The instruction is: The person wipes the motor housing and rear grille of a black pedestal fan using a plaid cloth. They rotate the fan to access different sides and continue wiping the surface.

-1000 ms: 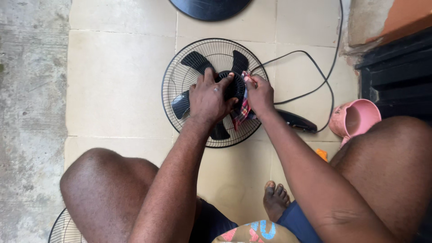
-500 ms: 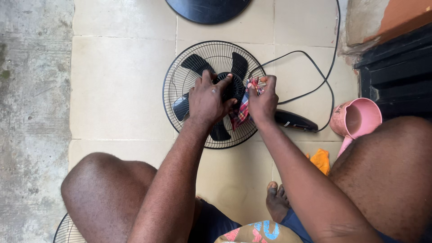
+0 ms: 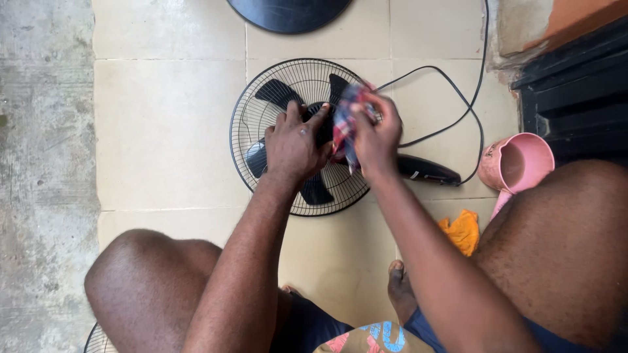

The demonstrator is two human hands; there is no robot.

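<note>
Pink jug (image 3: 518, 167) lying on its side on the floor tiles (image 3: 163, 131) at the right, mouth toward the camera; inside looks dark and bare, contents hard to tell. Wire grille (image 3: 261, 108) lying flat like a shallow basket, holding the black fan blades (image 3: 275, 93) and hub. Black cord (image 3: 458, 98) looping from behind the grille to a black handle-like part (image 3: 428, 170) just beside the grille's right edge. Round black base (image 3: 288, 12) at the top edge, apart from the grille. Orange rag (image 3: 462, 230) on the floor between the right leg and the grille. Rim of a second grille (image 3: 98, 336) at the bottom left corner.

Left hand (image 3: 292, 145) closed over the hub, fingers curled round it, palm down. Right hand (image 3: 374, 137) closed round a bunched checked cloth (image 3: 345, 124), pressed against the hub's right side beside the left hand's fingertips.

Compared with half a second ago: cloth raised and bunched higher, now above the right hand's knuckles over the upper right blade, instead of hanging below the thumb. Right hand shifted up and inward. Left hand unchanged on the hub. More of the orange rag showing. Whole scene slightly shifted left with the head.
</note>
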